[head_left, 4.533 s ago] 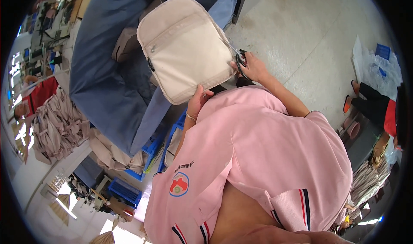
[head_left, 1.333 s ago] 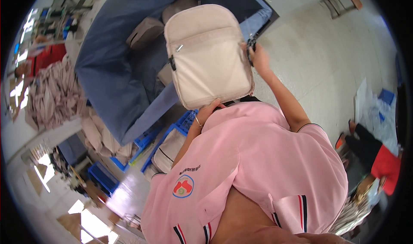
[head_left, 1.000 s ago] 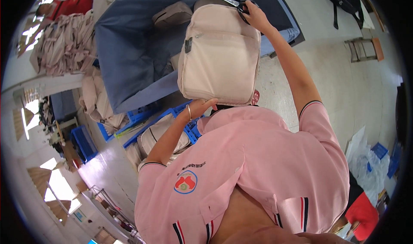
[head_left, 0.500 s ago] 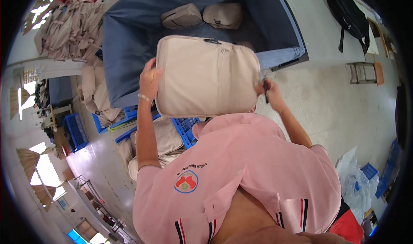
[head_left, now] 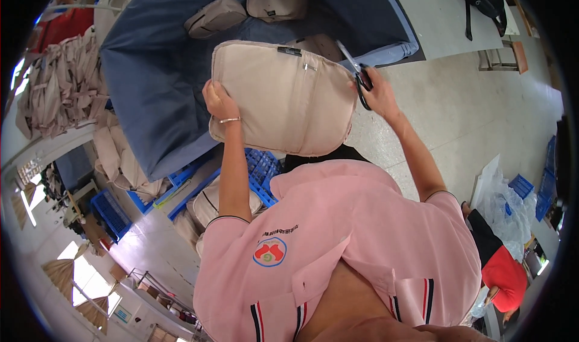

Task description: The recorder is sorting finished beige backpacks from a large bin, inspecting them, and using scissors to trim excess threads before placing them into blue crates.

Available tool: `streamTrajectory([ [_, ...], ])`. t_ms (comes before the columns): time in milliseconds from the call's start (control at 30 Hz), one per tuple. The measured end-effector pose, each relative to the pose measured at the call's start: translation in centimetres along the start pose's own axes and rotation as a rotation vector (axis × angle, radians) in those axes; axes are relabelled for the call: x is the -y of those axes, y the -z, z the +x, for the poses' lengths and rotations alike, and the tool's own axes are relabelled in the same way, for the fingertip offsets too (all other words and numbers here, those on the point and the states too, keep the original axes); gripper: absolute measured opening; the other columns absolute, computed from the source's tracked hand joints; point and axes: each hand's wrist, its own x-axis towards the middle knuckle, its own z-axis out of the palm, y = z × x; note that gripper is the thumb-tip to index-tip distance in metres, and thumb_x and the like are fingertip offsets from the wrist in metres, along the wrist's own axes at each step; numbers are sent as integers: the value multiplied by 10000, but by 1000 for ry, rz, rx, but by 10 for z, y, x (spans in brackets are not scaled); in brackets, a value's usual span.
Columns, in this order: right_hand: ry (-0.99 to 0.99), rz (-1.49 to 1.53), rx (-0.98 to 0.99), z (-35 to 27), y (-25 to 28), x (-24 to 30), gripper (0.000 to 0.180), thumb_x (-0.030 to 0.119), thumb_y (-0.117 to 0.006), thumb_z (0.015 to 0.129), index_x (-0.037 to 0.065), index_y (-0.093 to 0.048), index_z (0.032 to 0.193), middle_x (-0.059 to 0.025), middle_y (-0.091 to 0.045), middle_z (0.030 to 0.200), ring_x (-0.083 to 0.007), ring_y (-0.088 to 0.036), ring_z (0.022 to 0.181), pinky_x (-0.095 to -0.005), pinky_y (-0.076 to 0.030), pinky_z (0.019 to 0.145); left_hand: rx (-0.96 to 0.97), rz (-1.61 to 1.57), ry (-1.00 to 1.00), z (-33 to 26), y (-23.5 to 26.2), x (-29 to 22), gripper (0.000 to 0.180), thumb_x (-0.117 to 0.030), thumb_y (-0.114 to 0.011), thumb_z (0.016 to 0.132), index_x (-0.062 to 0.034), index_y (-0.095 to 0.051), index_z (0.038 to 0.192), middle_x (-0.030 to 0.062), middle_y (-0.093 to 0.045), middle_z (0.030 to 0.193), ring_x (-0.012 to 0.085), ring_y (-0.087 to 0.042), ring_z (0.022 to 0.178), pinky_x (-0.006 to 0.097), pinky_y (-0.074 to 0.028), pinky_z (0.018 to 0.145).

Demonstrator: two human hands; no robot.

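A beige fabric bag (head_left: 268, 101) with a short zipper and a small black label is held up in front of my chest, slightly tilted. My left hand (head_left: 221, 102) grips its left edge, thumb on the near face and the other fingers behind. At the upper right corner, my right hand (head_left: 380, 95) holds black-handled scissors (head_left: 363, 87), their blades pointing up and away. The right fingertips are close to the bag's edge; whether they also pinch it I cannot tell.
Beyond the bag stands a large blue fabric-lined bin (head_left: 139, 88) with several beige bags (head_left: 276, 1) inside. Blue crates (head_left: 260, 170) and more beige bags lie below left. Beige pieces (head_left: 63, 82) hang far left. A stool (head_left: 503, 58) and a person in red (head_left: 503, 275) are at right.
The bag has tilted, its right side dropping. My right hand has moved up, and the scissors' blades now show above the bag's corner. The whole view has shifted and turned slightly.
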Motion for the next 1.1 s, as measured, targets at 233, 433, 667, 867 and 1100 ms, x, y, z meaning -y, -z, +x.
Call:
streamTrajectory([
  [233, 366, -218, 355, 76, -4, -4, 530, 468, -602, 878, -36, -524, 1021, -164, -483, 907, -339, -533, 832, -389, -449, 715, -20, -84, 6, -13, 17, -10, 254, -132, -506, 953, 62, -622, 1067, 194, -626, 1106, 351, -602, 997, 393, -470, 886],
  [433, 401, -156, 575, 101, -18, 8, 463, 409, -571, 893, -25, -509, 1038, -157, -489, 885, -339, -534, 803, -394, -443, 710, -23, -61, 18, -14, 18, -3, 238, -117, -508, 951, 50, -626, 1074, 190, -628, 1111, 351, -605, 997, 387, -472, 886],
  [667, 396, -222, 652, 109, -29, 21, 477, 471, -586, 859, 8, -510, 942, -161, -518, 848, -346, -549, 769, -408, -446, 666, 10, -96, 43, -17, 15, -6, 238, -121, -505, 959, 47, -622, 1082, 191, -629, 1106, 356, -604, 999, 388, -474, 882],
  [867, 507, -238, 421, 102, -29, 22, 532, 534, -612, 836, 18, -502, 903, -154, -530, 787, -352, -562, 726, -416, -448, 640, 23, -103, 55, -18, 14, 0, 234, -117, -508, 959, 46, -620, 1084, 199, -630, 1097, 361, -606, 995, 389, -474, 879],
  [1100, 374, -162, 563, 101, -33, 35, 580, 564, -653, 808, 5, -501, 826, -171, -537, 727, -354, -550, 671, -414, -430, 610, 23, -98, 77, -23, 12, 3, 224, -112, -525, 951, 46, -624, 1077, 193, -635, 1093, 355, -613, 982, 382, -483, 868],
])
